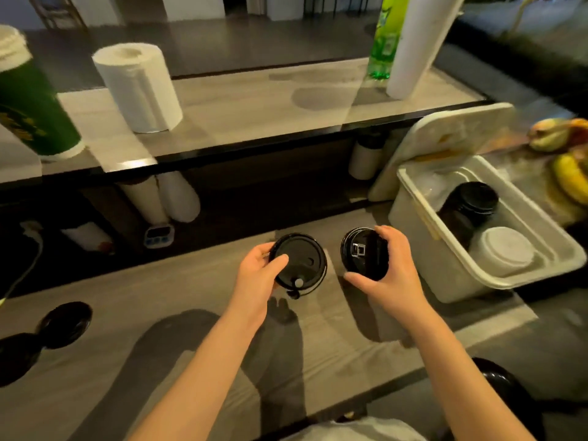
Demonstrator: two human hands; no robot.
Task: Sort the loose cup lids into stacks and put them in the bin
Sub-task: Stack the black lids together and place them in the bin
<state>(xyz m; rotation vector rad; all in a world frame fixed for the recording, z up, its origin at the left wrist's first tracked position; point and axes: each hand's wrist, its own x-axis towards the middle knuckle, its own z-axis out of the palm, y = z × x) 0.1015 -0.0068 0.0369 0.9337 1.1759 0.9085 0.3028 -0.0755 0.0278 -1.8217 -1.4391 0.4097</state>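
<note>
The grey surface [334, 361] runs under everything. The white bin [439, 256] sits at its right end, with a black stack [471, 202] and a white stack [506, 253] already lying inside. Both hands hover just left of it.

The left hand [257, 281] has its fingers curled round the rim of one black lid [302, 259], thumb on top. The right hand [388, 281] pinches a second black lid [362, 253] across its rim, tilted on edge. More loose lids [66, 323] lie far left.

I'd guess they're thin, light, slick plastic that bows if squeezed, so hold them by the rim. They should nest easily.
</note>
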